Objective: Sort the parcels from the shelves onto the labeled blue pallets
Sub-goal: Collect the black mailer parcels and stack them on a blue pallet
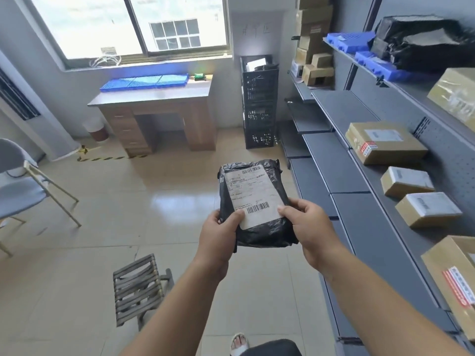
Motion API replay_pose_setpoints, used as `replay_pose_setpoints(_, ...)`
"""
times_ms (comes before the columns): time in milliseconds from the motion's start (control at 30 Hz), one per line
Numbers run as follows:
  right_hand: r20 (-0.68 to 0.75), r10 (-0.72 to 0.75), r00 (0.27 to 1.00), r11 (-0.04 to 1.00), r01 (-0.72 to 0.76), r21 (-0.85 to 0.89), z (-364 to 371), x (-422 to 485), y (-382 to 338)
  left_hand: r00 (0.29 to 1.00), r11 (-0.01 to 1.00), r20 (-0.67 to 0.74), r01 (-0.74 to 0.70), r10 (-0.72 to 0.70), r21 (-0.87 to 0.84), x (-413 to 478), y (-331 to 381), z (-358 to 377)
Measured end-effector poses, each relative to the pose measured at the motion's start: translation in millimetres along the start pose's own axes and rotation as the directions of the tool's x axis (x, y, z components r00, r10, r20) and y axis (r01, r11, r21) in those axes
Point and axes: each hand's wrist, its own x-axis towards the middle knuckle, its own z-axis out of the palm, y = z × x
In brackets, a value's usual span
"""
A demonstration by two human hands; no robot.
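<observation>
Bare forearms point(180, 304) reach up from below; the left hand point(218, 236) and right hand point(309, 224) both grip the near end of a black plastic parcel point(267, 233), thumbs pressed on its white label point(253, 195), fingers curled beneath. It is held in the air over the tiled floor point(102, 201), near grey shelves point(334, 163) carrying cardboard boxes point(385, 142). Across the room a blue pallet point(144, 83) lies on the tabletop point(154, 97) under the window point(128, 24). The parcel's long axis runs away from the person, label up, far end leaning slightly left
</observation>
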Motion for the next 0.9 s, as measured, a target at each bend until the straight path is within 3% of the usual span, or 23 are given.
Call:
replay_pose_setpoints(400,-0.131,-0.02,0.991,0.999,0.026,0.041,41,195,-65,0.992,0.997,0.125,-0.026,0.017,0.07,212,72,50)
replay_pose_setpoints(900,-0.063,-0.061,0.996,0.998,0.063,0.032,31,476,-171,0.999,0.998,-0.005,-0.045,0.045,0.043,449,164,183)
